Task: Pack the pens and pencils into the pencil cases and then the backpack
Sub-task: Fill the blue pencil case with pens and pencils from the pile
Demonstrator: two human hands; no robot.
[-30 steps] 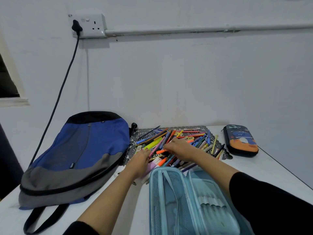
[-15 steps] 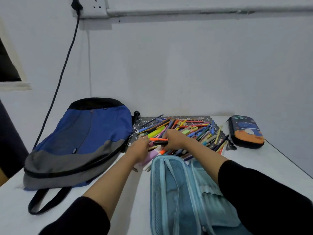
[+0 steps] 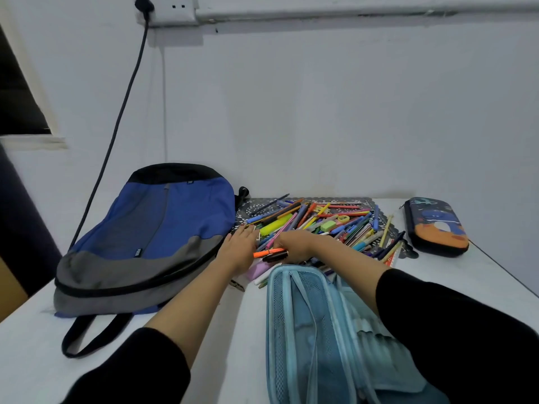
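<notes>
Left hand (image 3: 240, 247) flat, palm down, fingers straight, holding nothing. Resting at the left edge of the pile of pens and pencils (image 3: 326, 223), just beside the backpack (image 3: 151, 234). Right hand (image 3: 294, 246) curled round an orange pen (image 3: 268, 253) and a black pen (image 3: 274, 257), both pointing sideways toward the left hand. Black sleeves on both arms.

Pile spread over a dark mat (image 3: 250, 209) with a lacy edge, at the back of the white tabletop (image 3: 218, 345), close to the wall. Lots of colours in there, with a yellow marker (image 3: 275, 227) and a green eraser (image 3: 328, 226) easy to spot. Any writing on the pens too small to read.

Light blue pencil case (image 3: 320, 330) lying open on the near side of the pile, with a net pocket on its left half and a row of loops on its right half. Dark pencil case (image 3: 436, 225) with a blue and orange picture, zipped up, off to the right of the pile and not touching it.

Backpack blue, grey and black, lying flat on the left, one strap trailing toward the near edge. Two small tags on it, the lower tag (image 3: 138, 253) with white letters, too small to read.

High on the wall, a white socket (image 3: 178, 7) with a black cable (image 3: 116, 126) plugged in and hanging down behind the backpack.
</notes>
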